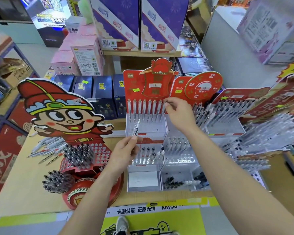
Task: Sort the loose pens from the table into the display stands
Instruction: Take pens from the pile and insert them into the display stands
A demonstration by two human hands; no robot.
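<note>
A clear acrylic display stand with a red backboard stands in the middle of the table, a row of clear pens upright in its top tier. My right hand pinches the top of the rightmost pen in that row. My left hand holds a clear pen by its lower end, tilted up over the stand's middle tier. Loose pens lie in a pile on the wooden table at the left.
A cartoon-figure cardboard stand with pens in its holes stands at left. More red stands full of pens crowd the right. Dark blue boxes line the back. Lower trays hold small items.
</note>
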